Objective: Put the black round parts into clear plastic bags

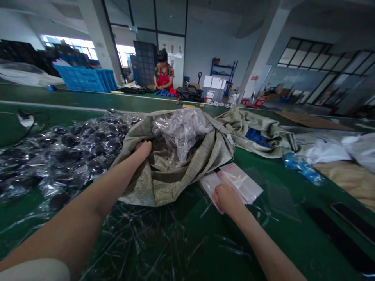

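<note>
A large grey-green woven sack (164, 191) lies on the green table with its mouth spread wide. Crumpled clear plastic (187, 127) bulges out of it. My left hand (143, 149) is closed on the sack's left rim, fingers curled over the inside. To the right, my right hand (227, 197) is closed at the edge of a flat stack of clear plastic bags (243, 181) beside the sack. Its fingertips are partly hidden, but the edge of the bags appears to be in its grip.
Many dark round items in clear wrap (67, 156) cover the left side. A second woven sack (272, 132) with blue contents lies at the back right. Plastic strips (140, 242) litter the front. Dark flat objects (340, 234) lie at right. Across the table, a person in a red apron (164, 78) works.
</note>
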`<state>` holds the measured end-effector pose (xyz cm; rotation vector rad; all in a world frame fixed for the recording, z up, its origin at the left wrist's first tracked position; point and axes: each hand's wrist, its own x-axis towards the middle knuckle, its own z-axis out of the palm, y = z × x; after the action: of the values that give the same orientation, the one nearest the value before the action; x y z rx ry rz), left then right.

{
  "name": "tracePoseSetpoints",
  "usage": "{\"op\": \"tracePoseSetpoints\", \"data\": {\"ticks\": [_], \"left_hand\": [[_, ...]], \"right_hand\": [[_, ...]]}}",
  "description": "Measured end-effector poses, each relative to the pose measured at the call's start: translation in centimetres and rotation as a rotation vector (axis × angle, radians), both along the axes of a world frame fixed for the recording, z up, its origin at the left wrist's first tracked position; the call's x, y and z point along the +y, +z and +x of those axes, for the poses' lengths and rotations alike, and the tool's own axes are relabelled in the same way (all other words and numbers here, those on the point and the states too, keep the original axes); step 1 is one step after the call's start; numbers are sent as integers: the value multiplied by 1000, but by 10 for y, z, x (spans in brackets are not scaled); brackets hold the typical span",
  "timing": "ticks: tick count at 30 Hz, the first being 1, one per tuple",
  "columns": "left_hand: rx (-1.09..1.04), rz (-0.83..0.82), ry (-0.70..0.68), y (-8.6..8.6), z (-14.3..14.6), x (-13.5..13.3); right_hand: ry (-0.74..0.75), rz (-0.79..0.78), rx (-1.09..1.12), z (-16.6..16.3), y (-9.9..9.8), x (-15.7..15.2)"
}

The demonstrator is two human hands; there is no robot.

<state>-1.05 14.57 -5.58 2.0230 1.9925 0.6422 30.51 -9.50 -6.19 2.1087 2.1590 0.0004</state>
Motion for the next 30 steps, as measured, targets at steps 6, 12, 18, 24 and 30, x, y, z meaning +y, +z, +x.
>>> {"op": "tracePoseSetpoints", "data": {"ticks": [6,12,18,24,30], "left_hand": [[166,-38,-159,-6,10,-9],[-16,-36,-327,-2,27,-52],[-774,-257,-543,48,37,-133],[-1229,-605,-598,48,53,-191],[-1211,-397,-271,28,61,-197]], "right_hand": [[-104,79,96,14,-2,-5],[-66,299,778,20,40,-15],[-49,135,1716,-17,77,-10],[-66,64,1851,-49,63,2],[-144,-85,1908,-52,42,-5]]}}
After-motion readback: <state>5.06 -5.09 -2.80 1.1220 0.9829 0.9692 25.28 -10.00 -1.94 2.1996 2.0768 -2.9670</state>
